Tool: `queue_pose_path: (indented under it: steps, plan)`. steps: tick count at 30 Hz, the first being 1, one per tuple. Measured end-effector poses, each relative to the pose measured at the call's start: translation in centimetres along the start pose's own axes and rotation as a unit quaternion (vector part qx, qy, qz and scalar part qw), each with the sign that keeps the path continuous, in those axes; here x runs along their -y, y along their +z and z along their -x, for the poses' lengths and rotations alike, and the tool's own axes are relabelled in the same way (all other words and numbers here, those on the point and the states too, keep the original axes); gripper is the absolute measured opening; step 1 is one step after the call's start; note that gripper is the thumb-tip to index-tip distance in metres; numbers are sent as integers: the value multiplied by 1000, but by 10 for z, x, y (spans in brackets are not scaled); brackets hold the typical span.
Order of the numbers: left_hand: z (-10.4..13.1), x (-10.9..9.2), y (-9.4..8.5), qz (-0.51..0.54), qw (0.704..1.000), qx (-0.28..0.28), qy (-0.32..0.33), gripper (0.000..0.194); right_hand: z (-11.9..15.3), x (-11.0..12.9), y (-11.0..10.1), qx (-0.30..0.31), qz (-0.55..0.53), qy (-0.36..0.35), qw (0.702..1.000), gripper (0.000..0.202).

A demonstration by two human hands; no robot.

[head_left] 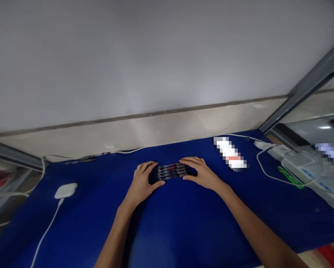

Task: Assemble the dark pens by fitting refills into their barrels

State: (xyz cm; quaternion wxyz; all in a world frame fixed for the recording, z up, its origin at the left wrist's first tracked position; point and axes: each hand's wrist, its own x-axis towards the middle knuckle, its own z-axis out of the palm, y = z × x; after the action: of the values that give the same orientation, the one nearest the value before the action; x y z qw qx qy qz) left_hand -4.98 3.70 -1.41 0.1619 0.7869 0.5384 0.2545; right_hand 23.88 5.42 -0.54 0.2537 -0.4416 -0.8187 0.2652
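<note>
Several dark, clear-barrelled pens [171, 171] lie side by side in a close row on the blue surface, their lengths running left to right. My left hand [142, 181] curves round the left end, thumb at the near side and fingers at the far side. Round the right end, my right hand [198, 172] holds the row the same way between thumb and fingers. Both palms face inward. The exact contact at the fingertips is partly hidden.
A white earphone case [66, 190] with a cable lies left on the blue table [167, 230]. More pens [83, 160] lie by the wall. At right are a blurred-out white object [230, 153], a green packet [290, 177] and a white power strip [312, 178] with cables.
</note>
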Motion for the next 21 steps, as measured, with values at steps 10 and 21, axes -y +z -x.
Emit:
queue_pose_path:
  steps: [10, 21]
  plan:
    - [-4, -36, 18, 523, 820, -150, -179, 65, -4, 12, 28, -173, -439, 155, 868, 58]
    - [-5, -51, 24, 618, 739, -170, -206, 71, -4, 19, 35, -146, -553, 147, 807, 63]
